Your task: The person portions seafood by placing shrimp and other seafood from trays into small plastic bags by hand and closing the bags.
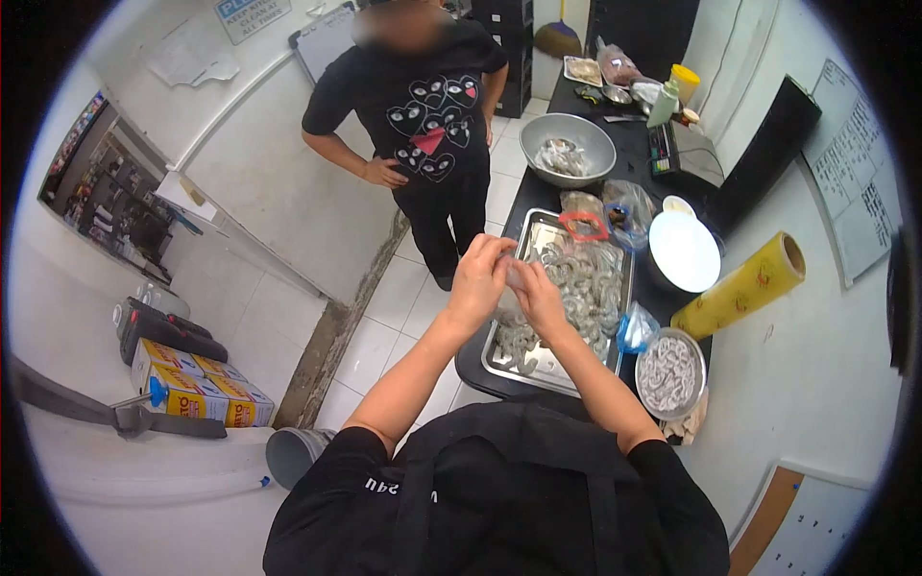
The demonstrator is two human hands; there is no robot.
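Note:
My left hand [476, 280] and my right hand [540, 298] meet above the left edge of a metal tray [497, 362]. The fingers of both are closed in a pinch, fingertips together. Something small and pale seems to be between them, mostly hidden by the fingers. Grey raw shrimp [581, 278] lie heaped in the tray below my hands, with a few more shrimp [516, 344] near its front left corner. At the tray's far end sits a clear plastic bag with a red band [584, 226].
A large metal bowl [594, 140] with some shrimp stands beyond the tray. On the right are a white lid [684, 252], a yellow plastic-wrap roll [744, 285] and a bowl of peeled shrimp [671, 374]. Another person [423, 125] stands across, hands on hips. A bucket [298, 456] is at left.

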